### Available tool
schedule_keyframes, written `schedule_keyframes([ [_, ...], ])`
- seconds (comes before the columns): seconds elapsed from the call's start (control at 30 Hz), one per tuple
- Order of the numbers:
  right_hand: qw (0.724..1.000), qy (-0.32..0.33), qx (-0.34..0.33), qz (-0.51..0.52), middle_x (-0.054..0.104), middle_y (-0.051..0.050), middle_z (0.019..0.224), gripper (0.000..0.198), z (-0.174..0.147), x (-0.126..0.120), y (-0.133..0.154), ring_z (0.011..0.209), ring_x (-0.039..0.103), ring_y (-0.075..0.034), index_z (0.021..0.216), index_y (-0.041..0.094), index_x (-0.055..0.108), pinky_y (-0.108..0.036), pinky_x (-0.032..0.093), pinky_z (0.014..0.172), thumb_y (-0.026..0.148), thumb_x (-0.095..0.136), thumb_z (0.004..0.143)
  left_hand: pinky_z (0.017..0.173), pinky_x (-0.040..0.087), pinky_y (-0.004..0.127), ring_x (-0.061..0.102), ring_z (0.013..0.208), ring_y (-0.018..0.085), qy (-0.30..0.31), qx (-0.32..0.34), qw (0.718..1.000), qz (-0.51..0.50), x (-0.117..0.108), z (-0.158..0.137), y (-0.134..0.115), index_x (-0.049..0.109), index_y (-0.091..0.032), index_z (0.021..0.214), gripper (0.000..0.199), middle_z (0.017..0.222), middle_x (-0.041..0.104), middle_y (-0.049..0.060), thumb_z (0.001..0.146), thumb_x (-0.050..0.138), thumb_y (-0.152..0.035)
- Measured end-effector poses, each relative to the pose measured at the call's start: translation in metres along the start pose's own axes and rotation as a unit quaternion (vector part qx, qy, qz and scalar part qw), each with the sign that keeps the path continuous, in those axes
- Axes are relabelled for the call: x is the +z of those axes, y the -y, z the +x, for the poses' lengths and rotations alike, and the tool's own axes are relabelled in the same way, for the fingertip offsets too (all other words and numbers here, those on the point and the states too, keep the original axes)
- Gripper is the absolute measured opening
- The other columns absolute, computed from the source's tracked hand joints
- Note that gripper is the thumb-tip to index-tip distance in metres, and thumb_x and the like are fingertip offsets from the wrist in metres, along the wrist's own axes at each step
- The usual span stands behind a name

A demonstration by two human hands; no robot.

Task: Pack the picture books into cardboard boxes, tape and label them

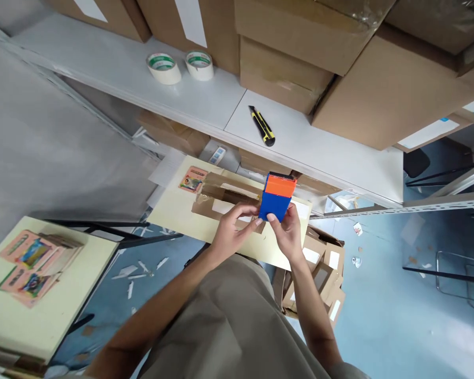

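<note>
Both hands hold a flat blue and orange piece (277, 196) with a black toothed strip along its top edge; its exact kind is not clear. My right hand (290, 231) is closed on the lower right, thumb across the blue front. At the lower left corner, my left hand (235, 230) pinches the blue part between thumb and fingers. Beneath them, an opened cardboard box (209, 196) with white labels lies on the pale yellow table (174, 208). A pink printed card (193, 179) lies at the table's far left.
A grey shelf (217, 105) ahead carries a yellow-black utility knife (262, 126), two tape rolls (164, 68) and large cartons (284, 73). Flattened boxes (319, 273) stand at right below the table. Pink card packs (35, 263) lie on a left table. Paper scraps litter the blue floor (379, 295).
</note>
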State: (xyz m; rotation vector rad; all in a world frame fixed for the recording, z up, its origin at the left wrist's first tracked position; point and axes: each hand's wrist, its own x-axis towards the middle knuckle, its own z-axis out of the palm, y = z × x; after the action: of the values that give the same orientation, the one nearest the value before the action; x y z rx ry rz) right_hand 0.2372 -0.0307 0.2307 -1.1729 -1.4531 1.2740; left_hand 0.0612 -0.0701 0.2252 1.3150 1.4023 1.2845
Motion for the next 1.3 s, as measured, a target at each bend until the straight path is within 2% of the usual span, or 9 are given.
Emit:
schedule_keyframes([
  [0.13, 0.999, 0.025, 0.032, 0.018, 0.07, -0.005, 0.111, 0.048, -0.01, 0.017, 0.008, 0.096, 0.07, -0.025, 0.124, 0.031, 0.05, -0.041, 0.061, 0.091, 0.065, 0.072, 0.098, 0.097, 0.065, 0.039, 0.075, 0.106, 0.024, 0.006, 0.015, 1.0, 0.009, -0.019, -0.008, 0.0, 0.073, -0.025, 0.113, 0.027, 0.113, 0.078, 0.007, 0.101, 0.074, -0.05],
  [0.33, 0.996, 0.034, 0.07, -0.049, 0.072, -0.007, 0.109, 0.048, -0.014, 0.05, 0.015, 0.094, 0.07, -0.025, 0.121, 0.026, 0.057, -0.041, 0.062, 0.087, 0.065, 0.071, 0.097, 0.092, 0.064, 0.037, 0.075, 0.098, 0.023, 0.063, 0.04, 0.997, -0.005, -0.058, -0.014, 0.002, 0.076, -0.027, 0.107, 0.019, 0.105, 0.078, 0.006, 0.104, 0.071, -0.045],
  [0.47, 0.988, 0.085, 0.093, -0.091, 0.073, -0.007, 0.106, 0.048, -0.013, 0.064, 0.018, 0.09, 0.071, -0.025, 0.121, 0.025, 0.059, -0.039, 0.062, 0.08, 0.061, 0.076, 0.095, 0.09, 0.063, 0.039, 0.075, 0.099, 0.027, 0.1, -0.041, 0.991, -0.074, -0.104, 0.0, 0.018, 0.08, -0.024, 0.112, 0.044, 0.104, 0.08, 0.009, 0.101, 0.069, -0.065],
  [0.57, 0.976, 0.138, 0.109, -0.127, 0.073, -0.005, 0.101, 0.044, -0.011, 0.07, 0.025, 0.086, 0.071, -0.024, 0.12, 0.025, 0.059, -0.036, 0.061, 0.075, 0.055, 0.077, 0.093, 0.079, 0.061, 0.038, 0.075, 0.09, 0.027, 0.127, -0.117, 0.972, -0.159, -0.139, 0.019, 0.034, 0.082, -0.02, 0.114, 0.067, 0.095, 0.08, 0.01, 0.099, 0.059, -0.081],
  [0.63, 0.966, 0.168, 0.112, -0.162, 0.073, -0.004, 0.099, 0.04, -0.009, 0.076, 0.034, 0.083, 0.069, -0.022, 0.117, 0.025, 0.06, -0.034, 0.058, 0.071, 0.05, 0.077, 0.091, 0.072, 0.058, 0.035, 0.072, 0.082, 0.025, 0.137, -0.146, 0.96, -0.198, -0.157, 0.03, 0.041, 0.084, -0.019, 0.11, 0.07, 0.092, 0.08, 0.01, 0.095, 0.062, -0.084],
  [0.73, 0.949, 0.207, 0.114, -0.211, 0.071, -0.002, 0.093, 0.033, -0.003, 0.087, 0.048, 0.076, 0.063, -0.02, 0.11, 0.025, 0.06, -0.032, 0.052, 0.067, 0.043, 0.076, 0.088, 0.066, 0.056, 0.031, 0.07, 0.077, 0.021, 0.154, -0.175, 0.944, -0.235, -0.177, 0.042, 0.04, 0.083, -0.021, 0.101, 0.059, 0.089, 0.079, 0.006, 0.086, 0.079, -0.078],
  [0.9, 0.931, 0.232, 0.14, -0.243, 0.068, 0.0, 0.09, 0.032, 0.007, 0.11, 0.068, 0.073, 0.059, -0.019, 0.104, 0.024, 0.059, -0.031, 0.048, 0.065, 0.048, 0.076, 0.09, 0.067, 0.057, 0.03, 0.071, 0.076, 0.019, 0.186, -0.174, 0.933, -0.256, -0.196, 0.049, 0.042, 0.079, -0.021, 0.091, 0.047, 0.082, 0.076, 0.003, 0.088, 0.083, -0.067],
  [1.13, 0.9, 0.245, 0.188, -0.307, 0.065, 0.001, 0.08, 0.044, 0.018, 0.128, 0.087, 0.068, 0.057, -0.017, 0.101, 0.023, 0.063, -0.029, 0.042, 0.058, 0.066, 0.075, 0.096, 0.057, 0.047, 0.027, 0.063, 0.064, 0.016, 0.187, -0.156, 0.942, -0.232, -0.202, 0.053, 0.07, 0.073, -0.02, 0.084, 0.051, 0.073, 0.071, 0.002, 0.087, 0.081, -0.07],
  [1.3, 0.857, 0.27, 0.235, -0.371, 0.073, -0.003, 0.084, 0.055, 0.035, 0.139, 0.104, 0.07, 0.065, -0.02, 0.102, 0.022, 0.067, -0.03, 0.044, 0.058, 0.077, 0.067, 0.097, 0.065, 0.052, 0.029, 0.064, 0.069, 0.017, 0.164, -0.161, 0.945, -0.23, -0.208, 0.049, 0.086, 0.07, -0.021, 0.085, 0.052, 0.075, 0.069, 0.002, 0.089, 0.076, -0.072],
])
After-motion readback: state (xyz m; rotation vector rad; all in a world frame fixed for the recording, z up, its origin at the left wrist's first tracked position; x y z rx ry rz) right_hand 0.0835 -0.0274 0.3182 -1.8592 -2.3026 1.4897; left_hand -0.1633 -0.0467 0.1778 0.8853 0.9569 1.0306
